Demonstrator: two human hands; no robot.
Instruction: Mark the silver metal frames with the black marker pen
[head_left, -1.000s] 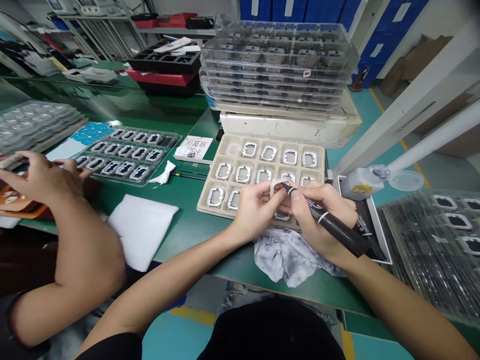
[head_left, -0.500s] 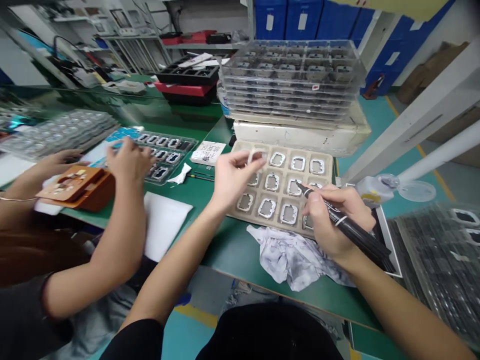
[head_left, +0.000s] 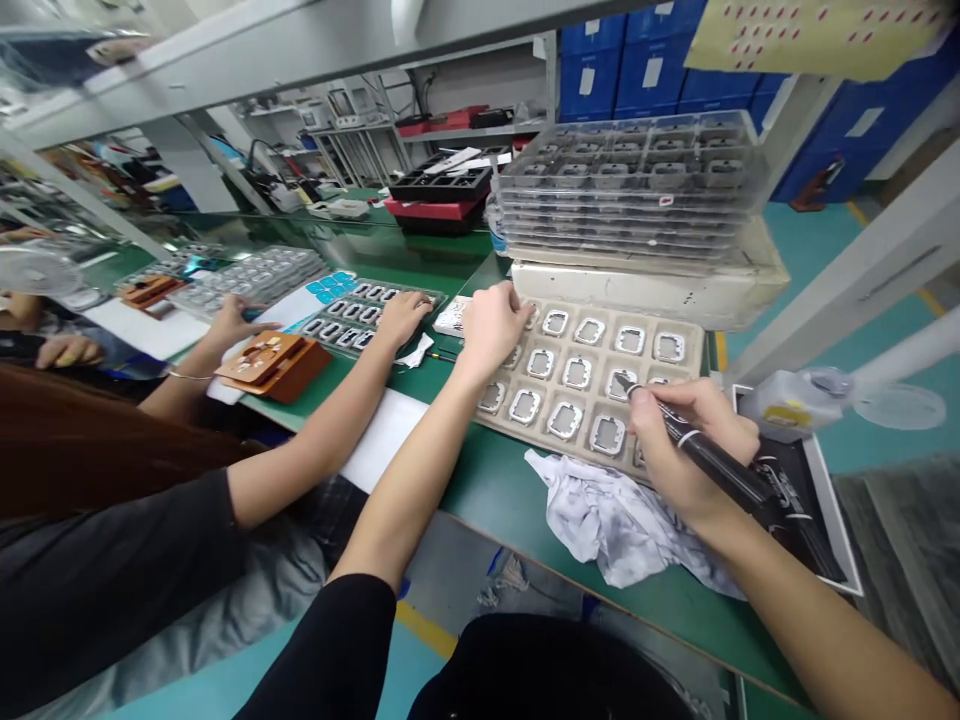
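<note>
A beige tray (head_left: 694,345) with many pockets holds silvery frames, one of them a frame (head_left: 577,373) near its middle. My left hand (head_left: 491,330) reaches over the tray's upper left corner; its fingers are bent together at a frame there, partly hidden by the hand. Closed around a black marker (head_left: 712,465), my right hand (head_left: 686,445) is over the tray's lower right part. The marker's tip points at a frame (head_left: 622,385) in the middle row. Below the tray lies a crumpled whitish cloth (head_left: 607,520).
Behind the tray, clear plastic trays (head_left: 626,200) are stacked on a white box (head_left: 637,292). A bottle (head_left: 799,400) and a box of black markers (head_left: 799,500) are at right. At left, a co-worker's hands are near an orange fixture (head_left: 274,365) and a clear tray (head_left: 352,318).
The view has shifted, so the scene sits further right. My left hand has moved from above the tray, where it held up a frame, down to the upper left corner. My right hand still holds the marker.
</note>
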